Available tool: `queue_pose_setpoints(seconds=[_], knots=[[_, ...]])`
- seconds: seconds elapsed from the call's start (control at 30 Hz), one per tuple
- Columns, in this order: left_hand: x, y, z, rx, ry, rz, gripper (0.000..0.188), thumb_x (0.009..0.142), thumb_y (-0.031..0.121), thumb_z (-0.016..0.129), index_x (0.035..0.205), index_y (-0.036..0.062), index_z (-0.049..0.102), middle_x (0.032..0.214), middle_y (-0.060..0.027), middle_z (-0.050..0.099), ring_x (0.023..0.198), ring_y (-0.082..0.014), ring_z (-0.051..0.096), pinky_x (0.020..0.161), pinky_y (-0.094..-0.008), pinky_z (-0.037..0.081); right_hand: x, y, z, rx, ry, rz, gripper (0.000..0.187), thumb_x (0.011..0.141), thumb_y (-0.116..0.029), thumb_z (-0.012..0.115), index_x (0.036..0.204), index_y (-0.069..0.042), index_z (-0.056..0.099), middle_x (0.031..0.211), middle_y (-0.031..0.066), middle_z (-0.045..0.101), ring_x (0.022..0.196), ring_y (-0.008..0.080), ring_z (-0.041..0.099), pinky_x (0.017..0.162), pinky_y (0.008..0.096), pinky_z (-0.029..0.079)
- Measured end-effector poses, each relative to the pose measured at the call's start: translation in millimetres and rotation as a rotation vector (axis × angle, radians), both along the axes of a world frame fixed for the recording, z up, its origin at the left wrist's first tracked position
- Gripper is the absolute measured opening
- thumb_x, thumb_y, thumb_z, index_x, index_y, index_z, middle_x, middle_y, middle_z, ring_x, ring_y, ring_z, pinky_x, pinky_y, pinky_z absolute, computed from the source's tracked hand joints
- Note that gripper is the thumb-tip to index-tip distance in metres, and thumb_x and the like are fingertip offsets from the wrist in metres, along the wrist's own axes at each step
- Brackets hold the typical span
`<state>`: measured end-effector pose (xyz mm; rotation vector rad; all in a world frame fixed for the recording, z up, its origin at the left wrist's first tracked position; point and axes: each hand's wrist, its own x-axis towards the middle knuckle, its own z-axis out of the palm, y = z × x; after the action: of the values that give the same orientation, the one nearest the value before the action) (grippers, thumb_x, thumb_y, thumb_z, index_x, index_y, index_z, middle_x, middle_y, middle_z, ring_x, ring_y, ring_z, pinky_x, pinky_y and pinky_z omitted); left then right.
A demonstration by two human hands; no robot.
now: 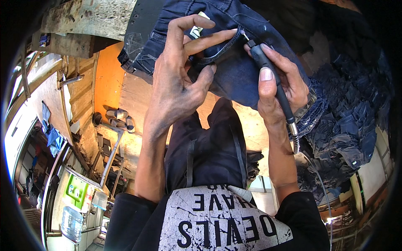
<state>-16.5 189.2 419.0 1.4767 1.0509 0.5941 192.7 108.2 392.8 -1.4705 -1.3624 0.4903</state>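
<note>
Dark blue jeans lie in front of me at the top of the view. My right hand grips a black rotary tool handpiece like a pen, and its thin bit touches or nearly touches the denim by a pocket edge. My left hand is open over the pocket, fingers spread. One long finger reaches along to the pocket edge close to the bit, while the thumb rests lower on the cloth. A pale label shows behind the bent forefinger.
From the handpiece a metal-sleeved cable runs down on the right. A large heap of dark denim lies to the right. Sandals sit on the floor at left, below a weathered wooden board. A water bottle stands lower left.
</note>
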Motion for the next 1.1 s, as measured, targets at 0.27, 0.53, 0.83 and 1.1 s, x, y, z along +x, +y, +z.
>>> queue_pose_setpoints(seconds=[0.27, 0.53, 0.83, 1.1], knots=[[18, -9, -1, 0.655, 0.359, 0.158, 0.056, 0.085, 0.027, 0.095, 0.129, 0.0091, 0.067, 0.107, -0.0067, 0.081, 0.090, -0.0223, 0.071, 0.078, -0.0343, 0.050, 7, -30, 22, 0.010, 0.390, -0.018, 0.041, 0.116, -0.023, 0.056, 0.143, 0.008, 0.061, 0.126, 0.0253, 0.075, 0.123, 0.0345, 0.074, 0.110, 0.0446, 0.059], [-7, 179, -46, 0.812, 0.249, 0.132, 0.050, 0.084, 0.041, 0.091, 0.126, 0.0189, 0.075, 0.097, -0.0149, 0.083, 0.091, -0.0354, 0.078, 0.088, -0.0495, 0.055, 0, -7, 39, -0.173, -0.297, -0.102, 0.047, 0.090, -0.027, 0.091, 0.127, -0.006, 0.072, 0.137, 0.0220, 0.074, 0.143, 0.0429, 0.061, 0.125, 0.0580, 0.039], [-26, -3, 37, 0.400, 0.342, 0.336, 0.052, 0.089, 0.048, 0.090, 0.117, 0.0062, 0.076, 0.100, -0.0140, 0.077, 0.089, -0.0282, 0.072, 0.089, -0.0412, 0.054, 10, 27, 21, -0.247, -0.084, -0.112, 0.047, 0.089, -0.029, 0.093, 0.127, -0.011, 0.073, 0.108, 0.0172, 0.078, 0.096, 0.0265, 0.076, 0.089, 0.0367, 0.058], [11, -84, -20, -0.482, 0.215, 0.494, 0.066, 0.080, 0.046, 0.098, 0.099, -0.0120, 0.073, 0.088, -0.0190, 0.079, 0.082, -0.0233, 0.079, 0.079, -0.0362, 0.061, 16, 21, 17, -0.167, -0.102, -0.057, 0.044, 0.082, -0.020, 0.096, 0.120, -0.008, 0.076, 0.121, 0.0170, 0.080, 0.132, 0.0410, 0.069, 0.111, 0.0466, 0.055]])
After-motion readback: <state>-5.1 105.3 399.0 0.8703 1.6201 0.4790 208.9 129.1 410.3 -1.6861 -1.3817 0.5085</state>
